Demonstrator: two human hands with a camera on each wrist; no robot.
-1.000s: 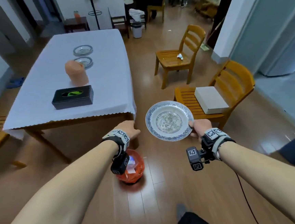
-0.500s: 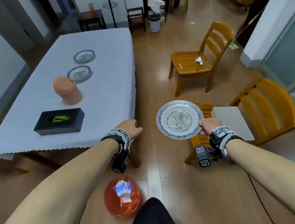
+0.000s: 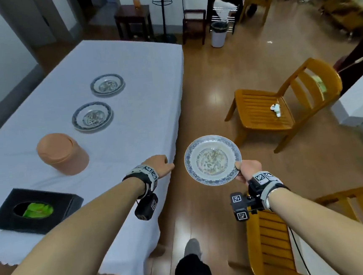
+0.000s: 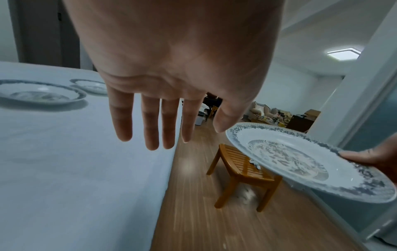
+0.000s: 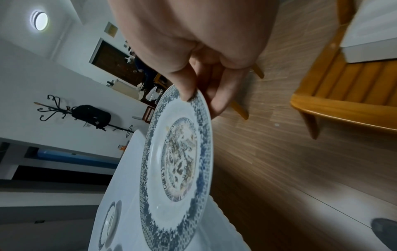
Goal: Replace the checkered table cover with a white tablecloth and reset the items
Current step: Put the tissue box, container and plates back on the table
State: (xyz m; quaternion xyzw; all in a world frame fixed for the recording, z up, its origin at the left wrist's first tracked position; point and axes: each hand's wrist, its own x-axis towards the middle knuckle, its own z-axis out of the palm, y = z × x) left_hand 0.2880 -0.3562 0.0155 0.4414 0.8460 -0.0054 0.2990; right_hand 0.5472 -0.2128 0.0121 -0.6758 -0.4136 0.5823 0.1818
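Note:
A white tablecloth [image 3: 140, 75] covers the long table. On it lie two blue-rimmed plates [image 3: 107, 85] [image 3: 92, 117], an orange lidded container [image 3: 62, 154] and a black tissue box [image 3: 34, 210]. My right hand [image 3: 246, 171] pinches the near rim of a third blue-patterned plate [image 3: 212, 159] [image 5: 178, 169], held level over the floor just right of the table's edge. My left hand [image 3: 160, 164] [image 4: 163, 118] hovers over the table's right edge, fingers straight and empty.
A wooden chair [image 3: 283, 108] with a small white object on its seat stands to the right. Another wooden chair [image 3: 270, 239] is close at my lower right. A white bin [image 3: 218, 34] and dark stools stand at the far end.
I have walked closer to the table's right side. Both hands and the held plate came up level with the table edge; the red bowl on the floor has slipped out below.

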